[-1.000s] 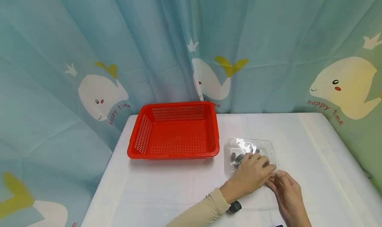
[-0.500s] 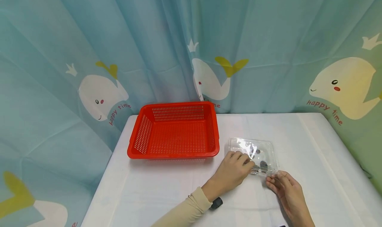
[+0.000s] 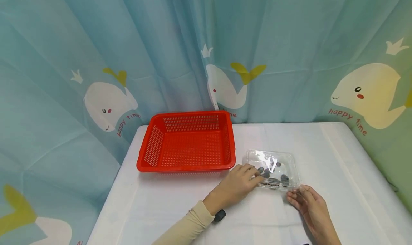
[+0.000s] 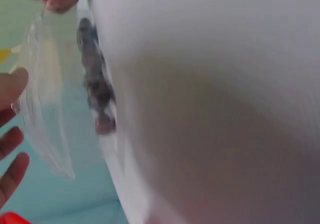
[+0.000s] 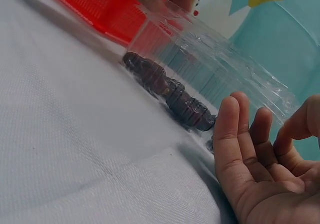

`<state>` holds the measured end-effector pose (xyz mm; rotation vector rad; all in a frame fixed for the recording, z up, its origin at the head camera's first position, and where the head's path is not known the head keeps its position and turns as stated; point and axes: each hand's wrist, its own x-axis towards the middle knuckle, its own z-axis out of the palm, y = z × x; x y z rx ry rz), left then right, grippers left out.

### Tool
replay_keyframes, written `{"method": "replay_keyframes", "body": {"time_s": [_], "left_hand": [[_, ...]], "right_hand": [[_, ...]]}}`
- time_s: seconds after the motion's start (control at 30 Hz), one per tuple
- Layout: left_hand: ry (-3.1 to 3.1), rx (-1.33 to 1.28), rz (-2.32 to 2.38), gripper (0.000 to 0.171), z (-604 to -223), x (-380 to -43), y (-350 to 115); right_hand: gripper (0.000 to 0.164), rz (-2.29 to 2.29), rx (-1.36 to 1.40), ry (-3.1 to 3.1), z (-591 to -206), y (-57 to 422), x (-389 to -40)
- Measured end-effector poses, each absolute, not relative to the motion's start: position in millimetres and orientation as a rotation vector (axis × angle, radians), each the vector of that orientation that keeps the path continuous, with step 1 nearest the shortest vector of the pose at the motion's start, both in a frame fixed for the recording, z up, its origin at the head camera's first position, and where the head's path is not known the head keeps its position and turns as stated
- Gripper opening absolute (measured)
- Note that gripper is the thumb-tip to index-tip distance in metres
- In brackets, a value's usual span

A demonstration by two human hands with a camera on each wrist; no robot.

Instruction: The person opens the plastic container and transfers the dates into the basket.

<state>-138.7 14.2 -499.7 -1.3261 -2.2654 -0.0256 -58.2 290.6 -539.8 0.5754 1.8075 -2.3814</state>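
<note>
— Item one?

— Box, clear plastic, rectangular. Location: on the white table, just right of the red basket, not touching it. Contents: several dark pieces, lying along the floor of the box, seen through its wall.

— Item two?

— Right hand, at the box's near right corner. Thumb and forefinger pinch the rim; remaining fingers extended, close together.

— Item three?

— Left hand, at the box's near left corner. Thumb at the rim, other fingertips spaced apart in the left wrist view. Whether thumb and forefinger pinch the plastic: cannot tell.

— Attachments?

— Beige sleeve on the left arm; small black object at that wrist, kind unclear.

— Surroundings?

— Basket: slotted sides, meshed floor, set toward the table's far edge. Behind: blue-green curtain, printed with whales, crowns and "happy time" in red.
</note>
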Motion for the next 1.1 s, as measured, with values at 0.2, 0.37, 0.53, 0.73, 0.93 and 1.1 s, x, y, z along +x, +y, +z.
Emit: {"method": "replay_keyframes", "body": {"time_s": [0.2, 0.37, 0.53, 0.73, 0.93, 1.1], "left_hand": [[-2.214, -1.425, -0.011, 0.02, -497, -145, 2], [-2.213, -1.452, 0.003, 0.022, -498, -145, -1], [-2.226, -1.488, 0.01, 0.018, -497, -145, -2], [-2.234, -1.526, 0.02, 0.017, -494, -147, -2], [-2.206, -1.557, 0.007, 0.019, -494, -148, 0], [-2.171, -1.578, 0.012, 0.019, -496, -148, 2]], "right_hand": [[0.016, -2.422, 0.534, 1.789, -541, 295, -57], [0.018, -2.355, 0.587, 1.839, -541, 296, -57], [0.02, -2.35, 0.56, 1.852, -543, 296, -57], [0.019, -2.441, 0.413, 1.781, -547, 298, -55], [0.019, -2.488, 0.41, 1.69, -549, 300, -53], [0.021, -2.542, 0.402, 1.595, -549, 302, -51]]}}
